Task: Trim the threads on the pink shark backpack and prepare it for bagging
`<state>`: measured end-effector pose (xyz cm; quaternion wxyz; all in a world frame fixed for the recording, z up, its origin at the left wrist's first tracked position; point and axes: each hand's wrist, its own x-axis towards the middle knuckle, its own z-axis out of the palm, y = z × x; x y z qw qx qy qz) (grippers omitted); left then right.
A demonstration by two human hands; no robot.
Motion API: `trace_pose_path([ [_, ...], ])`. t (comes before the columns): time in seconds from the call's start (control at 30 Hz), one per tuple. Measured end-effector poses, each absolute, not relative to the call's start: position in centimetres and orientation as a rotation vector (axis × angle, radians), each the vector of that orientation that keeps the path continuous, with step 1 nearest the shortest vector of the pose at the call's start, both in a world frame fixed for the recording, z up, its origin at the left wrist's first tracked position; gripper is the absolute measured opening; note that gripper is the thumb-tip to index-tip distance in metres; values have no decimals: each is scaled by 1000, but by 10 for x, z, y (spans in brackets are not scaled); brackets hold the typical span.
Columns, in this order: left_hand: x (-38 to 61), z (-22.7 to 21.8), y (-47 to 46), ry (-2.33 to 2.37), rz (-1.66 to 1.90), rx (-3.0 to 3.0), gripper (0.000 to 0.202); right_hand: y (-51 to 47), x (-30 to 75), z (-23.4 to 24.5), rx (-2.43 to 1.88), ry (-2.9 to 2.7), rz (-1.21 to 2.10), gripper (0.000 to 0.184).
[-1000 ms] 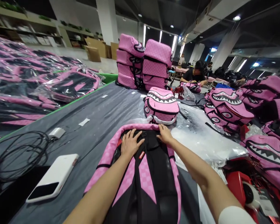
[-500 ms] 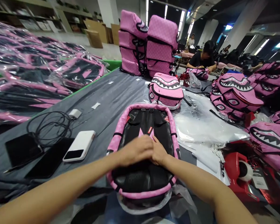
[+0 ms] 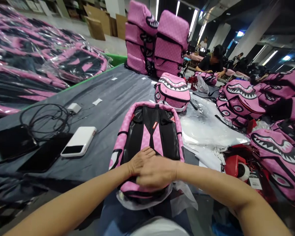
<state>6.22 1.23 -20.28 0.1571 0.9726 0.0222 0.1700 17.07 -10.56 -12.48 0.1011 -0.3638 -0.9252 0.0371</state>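
A pink and black backpack (image 3: 124,142) lies back side up in front of me, inside a clear plastic bag (image 3: 135,204) bunched at its near end. Two pink strips (image 3: 145,137) form a V on its black back panel, with a small red label at the top. My left hand (image 3: 139,160) rests on the lower back panel, its visible fingers laid out over the surface. Across it passes my right hand (image 3: 159,171), smeared by motion, near the backpack's lower end. Whatever its fingers touch is hidden.
On the left lie a white power bank (image 3: 80,141), a black phone (image 3: 45,154) and a coiled cable (image 3: 43,123). Clear bags (image 3: 206,121), a red tape dispenser (image 3: 232,165) and shark-mouth backpacks (image 3: 280,154) are to the right. Stacked backpacks (image 3: 169,42) and a co-worker (image 3: 212,62) appear beyond.
Both hands have moved toward the backpack's near end. My right hand now crosses over the left, where the left was on top before. More of the pink V shows.
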Motion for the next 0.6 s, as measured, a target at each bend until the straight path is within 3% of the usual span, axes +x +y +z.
trace_pose_path([
  [0.07,63,-196,26,204,574,2824,38,-112,160,-129,-893,-2936,227,16],
  [0.27,67,-207,47,476,563,2958,56,-98,169,-183,-959,-2876,449,13],
  [0.43,66,-206,42,511,532,2963,55,-91,174,-208,-1025,-2871,298,14],
  [0.6,46,-223,13,597,523,3071,62,-106,163,-194,-1314,-2642,-116,24],
])
